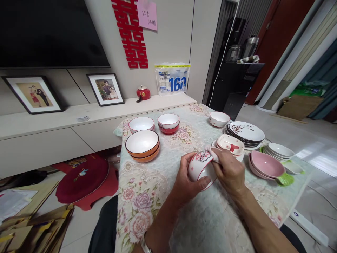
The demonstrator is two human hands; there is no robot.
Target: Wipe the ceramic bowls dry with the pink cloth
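Note:
Over the front middle of the table, a white bowl (196, 168) with a red rim and a red-and-black pattern is tilted on its side. My left hand (185, 181) grips it, fingers behind and thumb across the rim. My right hand (231, 170) is closed on a pale cloth (212, 153) pressed against the outside of the bowl. Just beyond the right hand lie small dishes (230, 144) with a red motif. To the left of the bowl stand stacked orange bowls (143, 146), with a white bowl (141, 124) and a red-based bowl stack (168, 123) behind them.
Dark-edged plates (247, 131), another white bowl (219, 118), small white bowls (280, 151) and pink bowls (267, 165) occupy the table's right side. A flowered cloth (147, 207) covers the table. Left of it is a red stool (84, 179); a low cabinet (105, 112) stands behind.

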